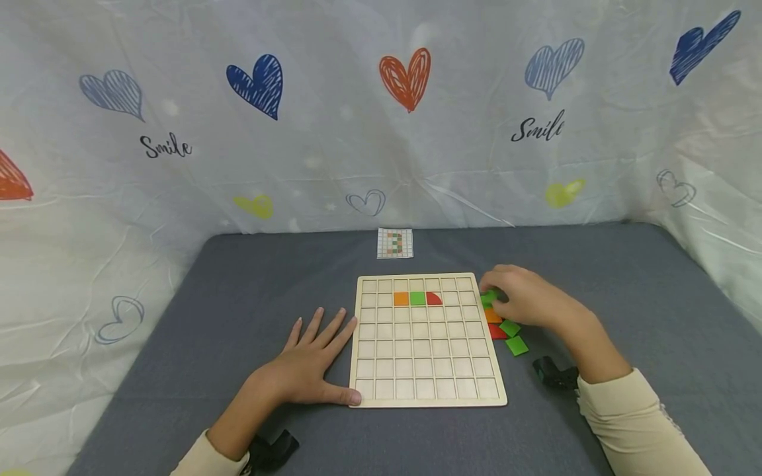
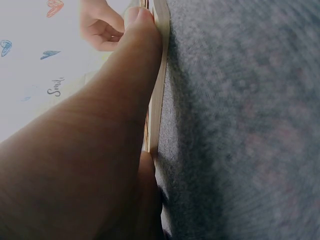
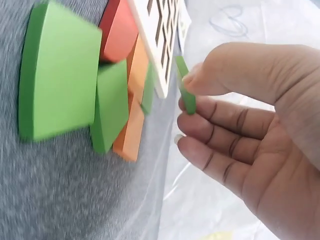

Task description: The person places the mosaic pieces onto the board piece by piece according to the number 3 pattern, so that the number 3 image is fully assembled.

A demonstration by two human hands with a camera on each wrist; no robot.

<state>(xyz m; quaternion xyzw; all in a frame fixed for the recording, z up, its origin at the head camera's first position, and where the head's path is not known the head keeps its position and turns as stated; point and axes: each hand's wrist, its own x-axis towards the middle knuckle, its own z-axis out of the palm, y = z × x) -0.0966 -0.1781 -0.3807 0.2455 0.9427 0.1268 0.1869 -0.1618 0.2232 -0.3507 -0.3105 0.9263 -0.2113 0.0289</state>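
A wooden grid board (image 1: 421, 347) lies flat on the table, with an orange square tile (image 1: 401, 299), a green square tile (image 1: 418, 299) and a red quarter-round tile (image 1: 434, 299) in its second row. My left hand (image 1: 306, 370) lies with fingers spread at the board's left side, thumb on its lower left corner. Just beyond the right edge, my right hand (image 1: 526, 295) pinches a green tile (image 3: 186, 86) between thumb and fingertips. Below it lie loose tiles: green (image 1: 516, 345), orange (image 1: 492, 315) and red (image 1: 497, 331).
A small printed card (image 1: 395, 243) with a coloured grid pattern lies behind the board. Dark wrist straps (image 1: 555, 373) hang at both wrists. A white curtain (image 1: 333, 132) printed with hearts stands behind the grey table (image 1: 268, 271).
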